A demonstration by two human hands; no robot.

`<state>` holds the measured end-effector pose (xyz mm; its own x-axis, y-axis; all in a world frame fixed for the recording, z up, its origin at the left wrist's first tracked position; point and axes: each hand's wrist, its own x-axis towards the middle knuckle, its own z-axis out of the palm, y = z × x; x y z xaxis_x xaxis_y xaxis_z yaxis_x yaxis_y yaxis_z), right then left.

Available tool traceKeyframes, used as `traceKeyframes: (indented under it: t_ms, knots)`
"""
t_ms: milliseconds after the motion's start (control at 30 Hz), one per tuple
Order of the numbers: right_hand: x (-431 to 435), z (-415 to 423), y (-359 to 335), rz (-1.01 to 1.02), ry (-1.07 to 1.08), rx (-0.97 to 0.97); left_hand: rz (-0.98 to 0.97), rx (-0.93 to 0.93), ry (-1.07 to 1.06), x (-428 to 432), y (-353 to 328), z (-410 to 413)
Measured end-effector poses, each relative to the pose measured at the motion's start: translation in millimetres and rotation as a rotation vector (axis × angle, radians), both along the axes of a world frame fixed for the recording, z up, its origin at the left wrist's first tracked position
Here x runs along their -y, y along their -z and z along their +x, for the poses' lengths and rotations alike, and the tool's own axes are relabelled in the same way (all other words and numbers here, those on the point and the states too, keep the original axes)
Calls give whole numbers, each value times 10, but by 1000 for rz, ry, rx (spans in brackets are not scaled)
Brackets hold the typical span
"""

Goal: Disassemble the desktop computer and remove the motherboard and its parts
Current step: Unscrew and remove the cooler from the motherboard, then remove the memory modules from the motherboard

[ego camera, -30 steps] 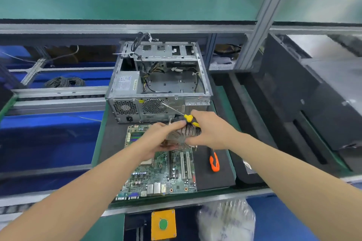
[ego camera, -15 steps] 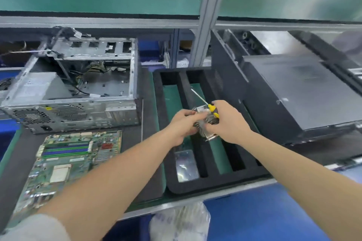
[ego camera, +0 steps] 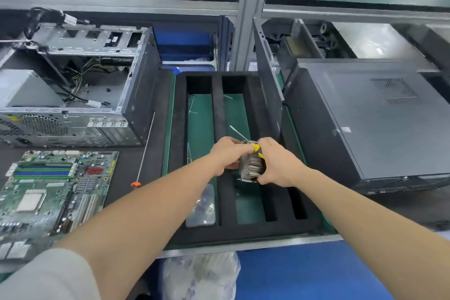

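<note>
Both hands hold a finned metal heatsink (ego camera: 250,168) over the black foam tray (ego camera: 219,109). My left hand (ego camera: 225,153) grips its left side. My right hand (ego camera: 277,163) grips its right side and also holds a yellow-handled screwdriver (ego camera: 246,140), whose shaft points up and left. The green motherboard (ego camera: 51,187) lies flat at the left, its CPU socket bare. Behind it stands the opened grey computer case (ego camera: 78,85) with loose cables inside.
A long orange-handled screwdriver (ego camera: 143,153) lies between the motherboard and the tray. A clear plastic bag (ego camera: 202,204) sits in the tray's left slot. A closed black computer case (ego camera: 370,119) lies at the right. An aluminium post (ego camera: 248,14) rises behind the tray.
Both hands carried the heatsink from above the motherboard rightward to over the foam tray, and my view swung right with them.
</note>
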<state>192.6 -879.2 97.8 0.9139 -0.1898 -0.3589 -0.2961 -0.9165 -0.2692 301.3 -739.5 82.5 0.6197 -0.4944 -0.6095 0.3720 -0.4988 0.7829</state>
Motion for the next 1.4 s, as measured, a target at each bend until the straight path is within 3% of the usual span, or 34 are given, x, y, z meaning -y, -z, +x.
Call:
traceKeyframes:
  t_ms: [667, 767, 967, 1067, 1267, 1400]
  knots:
    - [-14, 70, 559, -207, -182, -41, 12, -186, -105, -62, 156, -426]
    - [-83, 67, 470, -103, -118, -6, -50, -148, -84, -133, 151, -419]
    - [-446, 226, 167, 87, 110, 276, -138, 73, -196, -505, -146, -209]
    - [-886, 451, -39, 360, 216, 304, -158, 182, -184, -961, -352, -57]
    - [-1995, 864, -220, 549, 204, 179, -41, 327, -196, -2165, -414, 344]
    - [-2671, 1060, -145, 447, 189, 50, 96, 407, -205, -3058, -334, 624]
